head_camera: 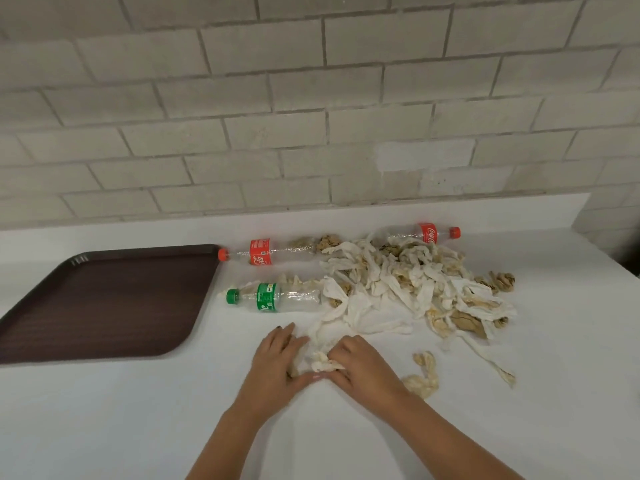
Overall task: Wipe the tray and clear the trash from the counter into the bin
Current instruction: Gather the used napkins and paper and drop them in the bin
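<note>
Both hands are down on the white table, working the near tip of the tissue heap. The left hand lies flat with its fingers spread, pressing on the paper's edge. The right hand is curled, its fingertips bunching a crumpled tissue wad against the left. That wad sits right between the two, so neither has far to go. My read is that they are gathering paper, either as a wiper or as the first load of trash.

Take the heap as the landmark. The brown tray lies well apart on its left, bare as far as I can see, its long side running away from the person. That puts the left hand on the tray's side. No bin shows in this view.

Touching the heap's left edge is a green-capped bottle on its side, cap aimed at the tray, only a fragment of lettering legible on the green label. Behind it lies a red-labelled Coca-Cola bottle, cap also toward the tray, script readable sideways. At the heap's far right, a second Coca-Cola bottle has its red cap pointing away from the tray and its label clear. Two stained tissue scraps lie just right of the right hand.
</note>
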The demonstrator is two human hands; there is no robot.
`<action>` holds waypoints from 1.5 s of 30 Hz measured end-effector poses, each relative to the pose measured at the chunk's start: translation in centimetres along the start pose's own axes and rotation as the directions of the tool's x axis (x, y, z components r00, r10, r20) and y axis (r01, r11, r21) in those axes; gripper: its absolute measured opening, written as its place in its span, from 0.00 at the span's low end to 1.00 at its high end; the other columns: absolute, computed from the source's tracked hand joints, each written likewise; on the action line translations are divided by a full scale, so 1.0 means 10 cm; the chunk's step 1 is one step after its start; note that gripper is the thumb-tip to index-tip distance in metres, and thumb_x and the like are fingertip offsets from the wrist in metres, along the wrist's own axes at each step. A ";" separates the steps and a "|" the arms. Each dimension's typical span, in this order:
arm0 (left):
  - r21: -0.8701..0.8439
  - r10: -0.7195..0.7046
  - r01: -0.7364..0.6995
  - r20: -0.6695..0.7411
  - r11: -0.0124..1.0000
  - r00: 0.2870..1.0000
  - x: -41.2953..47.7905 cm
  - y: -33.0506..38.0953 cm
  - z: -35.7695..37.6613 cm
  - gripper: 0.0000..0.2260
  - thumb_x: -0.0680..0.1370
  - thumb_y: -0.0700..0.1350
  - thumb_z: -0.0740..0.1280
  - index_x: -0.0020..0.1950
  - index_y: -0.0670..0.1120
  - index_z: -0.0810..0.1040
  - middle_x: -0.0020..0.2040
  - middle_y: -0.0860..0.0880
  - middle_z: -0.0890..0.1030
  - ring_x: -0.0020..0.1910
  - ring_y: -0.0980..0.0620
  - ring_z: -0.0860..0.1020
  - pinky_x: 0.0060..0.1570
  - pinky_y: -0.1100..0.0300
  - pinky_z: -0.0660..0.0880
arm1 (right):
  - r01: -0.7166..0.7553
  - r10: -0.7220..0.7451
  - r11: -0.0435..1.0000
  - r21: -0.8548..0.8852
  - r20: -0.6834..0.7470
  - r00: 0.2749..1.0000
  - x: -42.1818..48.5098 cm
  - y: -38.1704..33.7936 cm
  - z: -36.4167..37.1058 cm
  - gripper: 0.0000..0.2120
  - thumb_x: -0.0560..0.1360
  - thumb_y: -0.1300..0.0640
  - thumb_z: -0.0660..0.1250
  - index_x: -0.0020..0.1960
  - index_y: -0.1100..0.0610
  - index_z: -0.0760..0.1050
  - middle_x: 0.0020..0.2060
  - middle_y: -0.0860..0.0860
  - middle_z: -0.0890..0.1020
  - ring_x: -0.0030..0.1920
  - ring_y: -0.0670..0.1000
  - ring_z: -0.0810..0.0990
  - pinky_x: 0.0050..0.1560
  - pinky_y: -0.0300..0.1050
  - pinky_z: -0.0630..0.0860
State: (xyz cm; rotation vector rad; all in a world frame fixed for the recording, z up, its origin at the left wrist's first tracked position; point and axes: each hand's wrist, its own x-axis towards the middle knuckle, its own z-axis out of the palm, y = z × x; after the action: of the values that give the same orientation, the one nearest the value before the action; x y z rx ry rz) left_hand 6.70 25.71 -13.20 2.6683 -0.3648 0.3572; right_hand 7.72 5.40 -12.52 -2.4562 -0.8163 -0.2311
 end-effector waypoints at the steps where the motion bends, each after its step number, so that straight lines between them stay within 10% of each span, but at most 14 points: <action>1: -0.005 0.019 -0.019 -0.023 1.000 1.000 -0.01 0.00 0.04 0.29 0.73 0.71 0.55 0.58 0.51 0.79 0.64 0.47 0.75 0.63 0.49 0.70 0.62 0.52 0.71 | -0.063 0.066 0.993 0.104 -0.026 0.997 -0.04 0.00 -0.07 0.15 0.73 0.42 0.63 0.48 0.53 0.76 0.42 0.46 0.74 0.43 0.44 0.72 0.43 0.40 0.72; 5: 0.037 0.072 -0.066 -0.215 0.997 0.974 -0.05 0.03 0.09 0.24 0.78 0.64 0.53 0.41 0.50 0.82 0.47 0.53 0.81 0.46 0.53 0.75 0.46 0.60 0.73 | -0.122 0.246 0.890 0.438 -0.239 0.939 -0.18 -0.13 -0.53 0.08 0.72 0.45 0.66 0.41 0.48 0.73 0.37 0.44 0.74 0.38 0.42 0.74 0.39 0.34 0.69; 12: 0.118 -0.002 0.047 -0.355 0.992 0.935 0.03 0.21 0.07 0.25 0.79 0.61 0.53 0.30 0.47 0.74 0.28 0.53 0.72 0.25 0.52 0.72 0.24 0.63 0.64 | -0.289 0.349 0.931 0.225 -0.303 0.887 -0.51 0.15 -0.88 0.02 0.75 0.52 0.67 0.44 0.50 0.75 0.38 0.44 0.76 0.39 0.45 0.74 0.37 0.37 0.70; 20: 0.084 -0.293 0.293 -0.019 0.952 0.956 0.55 0.71 0.13 0.24 0.77 0.59 0.62 0.70 0.49 0.68 0.58 0.48 0.75 0.45 0.48 0.81 0.35 0.59 0.72 | -0.213 0.172 0.928 -0.306 -0.154 0.973 -0.72 0.50 -0.40 0.15 0.74 0.38 0.59 0.42 0.48 0.74 0.38 0.44 0.75 0.41 0.48 0.72 0.43 0.43 0.64; 24: 0.237 -0.317 0.300 0.036 0.924 0.948 0.56 0.74 0.22 0.13 0.80 0.52 0.60 0.57 0.46 0.77 0.51 0.48 0.76 0.45 0.46 0.80 0.36 0.59 0.68 | -0.182 0.124 0.922 -0.343 -0.184 0.975 -0.63 0.57 -0.41 0.09 0.69 0.43 0.66 0.39 0.49 0.74 0.35 0.44 0.75 0.37 0.46 0.71 0.41 0.42 0.64; 32: -0.337 -0.278 0.172 -0.297 0.926 0.913 0.60 0.87 -0.35 0.16 0.73 0.61 0.63 0.40 0.48 0.78 0.39 0.54 0.72 0.33 0.54 0.75 0.31 0.53 0.77 | -0.252 0.226 0.946 -0.204 -0.140 0.964 -0.57 0.59 -0.44 0.25 0.64 0.48 0.68 0.60 0.47 0.69 0.38 0.44 0.74 0.32 0.43 0.74 0.30 0.32 0.69; 36: -0.548 -0.312 0.036 -0.419 0.836 0.853 0.70 1.01 -0.64 0.14 0.73 0.58 0.67 0.32 0.52 0.74 0.42 0.57 0.72 0.36 0.53 0.73 0.32 0.50 0.78 | -0.205 0.190 0.970 -0.129 -0.120 0.974 -0.59 0.60 -0.43 0.14 0.70 0.48 0.62 0.55 0.46 0.74 0.42 0.45 0.69 0.38 0.44 0.71 0.37 0.35 0.71; 41: -0.383 -0.157 0.024 -0.321 0.923 0.934 0.90 1.16 -0.38 0.12 0.69 0.54 0.62 0.26 0.53 0.70 0.53 0.56 0.80 0.32 0.54 0.77 0.32 0.64 0.69 | -0.145 0.126 0.981 -0.128 -0.145 0.981 -0.61 0.63 -0.42 0.13 0.69 0.49 0.64 0.53 0.46 0.75 0.53 0.47 0.71 0.56 0.46 0.70 0.54 0.42 0.73; 45: -0.116 -0.024 0.015 -0.076 0.993 0.997 1.00 1.05 0.23 0.09 0.72 0.46 0.67 0.37 0.41 0.80 0.65 0.48 0.76 0.60 0.49 0.76 0.44 0.61 0.73 | -0.077 0.074 0.991 -0.108 -0.038 0.997 -0.63 0.61 -0.49 0.25 0.68 0.52 0.63 0.63 0.39 0.68 0.55 0.43 0.70 0.57 0.43 0.68 0.58 0.37 0.70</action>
State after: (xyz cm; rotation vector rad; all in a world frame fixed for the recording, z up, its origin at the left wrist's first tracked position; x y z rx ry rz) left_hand 13.22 13.49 -8.32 2.5352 -0.3248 0.4185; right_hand 6.33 -4.59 -13.08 -2.5731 -0.7122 -0.2956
